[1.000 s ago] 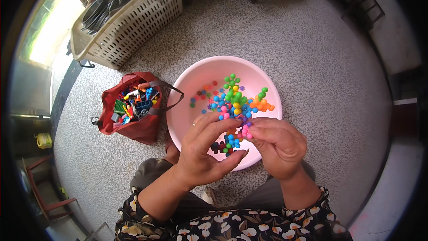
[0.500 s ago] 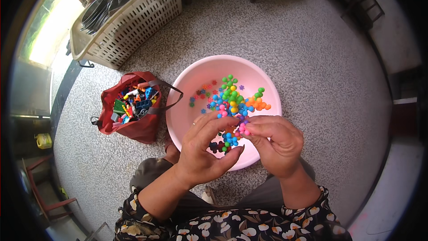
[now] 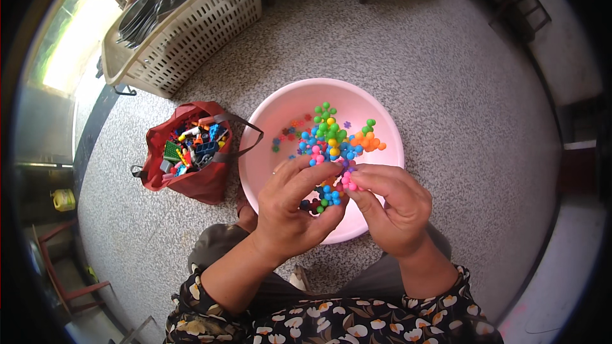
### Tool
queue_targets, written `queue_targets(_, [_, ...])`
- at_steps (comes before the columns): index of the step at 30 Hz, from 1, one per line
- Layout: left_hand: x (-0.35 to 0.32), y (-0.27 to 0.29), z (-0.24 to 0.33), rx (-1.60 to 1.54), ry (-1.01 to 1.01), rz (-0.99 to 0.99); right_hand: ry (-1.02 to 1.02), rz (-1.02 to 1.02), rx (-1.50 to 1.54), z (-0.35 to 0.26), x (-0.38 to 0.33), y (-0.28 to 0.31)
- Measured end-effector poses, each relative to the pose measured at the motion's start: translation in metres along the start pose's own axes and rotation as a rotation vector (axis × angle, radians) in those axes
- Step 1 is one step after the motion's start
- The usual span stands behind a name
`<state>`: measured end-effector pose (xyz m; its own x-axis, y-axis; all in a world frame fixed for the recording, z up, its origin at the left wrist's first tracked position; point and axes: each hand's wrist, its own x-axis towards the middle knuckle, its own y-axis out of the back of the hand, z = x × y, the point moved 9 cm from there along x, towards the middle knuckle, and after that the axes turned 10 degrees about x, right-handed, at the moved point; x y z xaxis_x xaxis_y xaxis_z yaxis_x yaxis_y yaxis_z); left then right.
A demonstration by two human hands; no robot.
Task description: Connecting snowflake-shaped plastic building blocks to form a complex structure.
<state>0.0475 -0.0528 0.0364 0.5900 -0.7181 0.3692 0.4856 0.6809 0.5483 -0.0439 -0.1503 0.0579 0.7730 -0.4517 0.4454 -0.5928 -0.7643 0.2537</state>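
Above the pink basin [image 3: 382, 114] I hold a joined cluster of colourful ball-knobbed connector pieces [image 3: 329, 132] in green, yellow, blue, orange and dark colours. My left hand [image 3: 284, 210] curls around its near side, thumb and fingers closed on it. A pink connector piece [image 3: 350, 181] is pinched between the thumb and forefinger of my right hand [image 3: 398, 207], against a purple piece in the cluster. Whether the two are fully joined is hidden by my fingers. Loose small pieces [image 3: 296, 129] lie on the basin's bottom.
Left of the basin stands a red bag [image 3: 207, 188] full of mixed toy bricks, its dark strap touching the basin's rim. Farther back is a white slotted crate [image 3: 191, 38] with dark items. A reddish chair [image 3: 64, 274] and a yellow container [image 3: 63, 200] are at the far left.
My left thumb has closed in on the cluster's near end, where it was held apart before. The cluster has tilted slightly. My right hand keeps its pinch on the pink piece.
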Motion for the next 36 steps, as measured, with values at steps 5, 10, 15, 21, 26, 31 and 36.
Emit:
queue_targets(5, [-0.002, -0.001, -0.004, -0.062, 0.032, -0.014, 0.085, -0.026, -0.043, -0.004, 0.001, 0.001])
queue_targets(10, [-0.003, -0.001, -0.004, -0.098, 0.033, 0.004, 0.085, -0.012, -0.048, -0.003, -0.003, 0.0])
queue_targets(15, [-0.004, -0.001, -0.006, -0.103, 0.055, -0.004, 0.083, -0.011, -0.021, -0.003, 0.0, -0.001])
queue_targets(21, [-0.006, -0.005, -0.01, -0.089, 0.053, -0.014, 0.043, -0.008, 0.012, 0.001, 0.001, -0.001])
queue_targets(26, [-0.006, -0.009, -0.01, -0.093, 0.061, -0.028, 0.036, -0.009, -0.009, 0.002, 0.002, 0.0])
queue_targets(31, [-0.005, -0.01, -0.007, -0.091, 0.041, -0.019, 0.021, -0.001, 0.008, 0.004, 0.001, 0.001])
queue_targets(36, [-0.006, -0.01, -0.009, -0.106, 0.065, -0.038, 0.01, -0.008, 0.007, 0.005, 0.001, 0.0])
